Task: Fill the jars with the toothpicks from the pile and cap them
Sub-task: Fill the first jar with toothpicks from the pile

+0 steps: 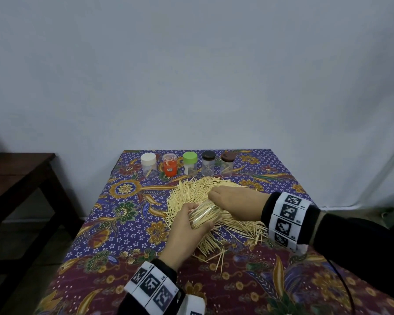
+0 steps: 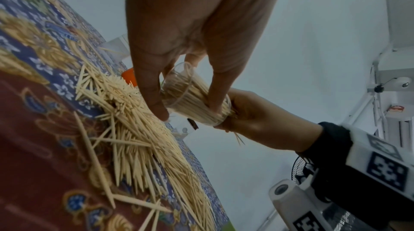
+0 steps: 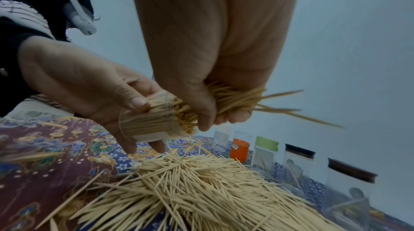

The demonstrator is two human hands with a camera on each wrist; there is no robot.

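At the near centre of the batik-covered table (image 1: 96, 237), the left hand (image 1: 187, 228) grips a clear uncapped jar (image 1: 201, 214), tilted on its side above the toothpick pile (image 1: 214, 237), with thumb and fingers wrapped round the wall. The jar is already packed along most of its length. At its mouth the right hand (image 1: 234, 201) is clenched on a bundle of toothpicks (image 3: 237, 98), the ends entering the opening — several loose sticks splay outward from the fist. This jar appears close to full; its cap is not identifiable in any view.

The pile beneath both hands is large, so supply is not the limit.

Along the far edge stand five capped jars: white-capped (image 1: 148, 165), orange (image 1: 169, 164), green-capped (image 1: 190, 163) and two dark-capped (image 1: 208, 163) (image 1: 227, 163). Each shows only a few sticks or none — the orange one cannot be read. Judged status: one jar nearly filled, capping pending, five apparently outstanding.
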